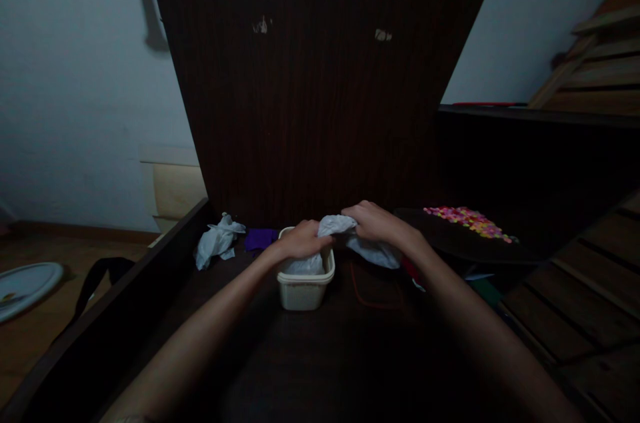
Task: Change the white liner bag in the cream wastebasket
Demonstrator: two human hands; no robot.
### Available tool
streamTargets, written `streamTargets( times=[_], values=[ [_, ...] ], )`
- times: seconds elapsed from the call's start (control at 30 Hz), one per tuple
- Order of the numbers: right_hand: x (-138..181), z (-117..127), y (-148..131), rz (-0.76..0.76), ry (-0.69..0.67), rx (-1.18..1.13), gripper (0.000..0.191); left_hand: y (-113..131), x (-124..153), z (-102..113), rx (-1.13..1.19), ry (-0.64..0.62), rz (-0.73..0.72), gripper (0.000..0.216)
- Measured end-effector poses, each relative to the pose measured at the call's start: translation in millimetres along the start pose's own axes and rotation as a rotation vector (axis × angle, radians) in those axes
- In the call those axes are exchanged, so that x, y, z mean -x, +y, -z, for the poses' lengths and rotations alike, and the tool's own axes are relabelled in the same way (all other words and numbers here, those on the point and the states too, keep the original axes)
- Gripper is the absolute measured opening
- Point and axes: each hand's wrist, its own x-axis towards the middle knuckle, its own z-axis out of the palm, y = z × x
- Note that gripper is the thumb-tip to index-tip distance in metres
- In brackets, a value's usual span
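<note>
Both my hands grip a white cloth point(373, 251) above a small cream plastic basket point(305, 290) on a dark wooden surface. My left hand point(300, 240) clutches the cloth's left end right over the basket's opening, where more white fabric lies inside. My right hand point(376, 222) holds the cloth's right part, which hangs down beside the basket.
A crumpled white cloth point(217, 240) and a purple cloth point(261, 238) lie left of the basket. A dark tray with many small pink and yellow pieces point(467, 220) sits at the right. A tall dark wooden panel point(320, 76) stands behind. Wooden slats point(585, 303) lie at right.
</note>
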Motion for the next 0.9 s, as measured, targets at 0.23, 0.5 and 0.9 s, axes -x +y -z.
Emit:
streamTargets(
  times=[0.23,0.5,0.9],
  values=[
    [7.4,7.6,9.8,0.024,-0.007,-0.124,0.034,3.9,3.3,4.9,0.025,0.046,-0.009,0.027],
    [10.4,20.6,-11.3,-0.016,-0.008,-0.111,0.025,23.7,-3.1,8.6,0.218,0.156,-0.109,0.078],
    [17.1,48.8,-5.6,0.116,-0.035,-0.13,0.016,21.6,9.0,12.5,0.056,-0.055,-0.145,0.048]
  ],
)
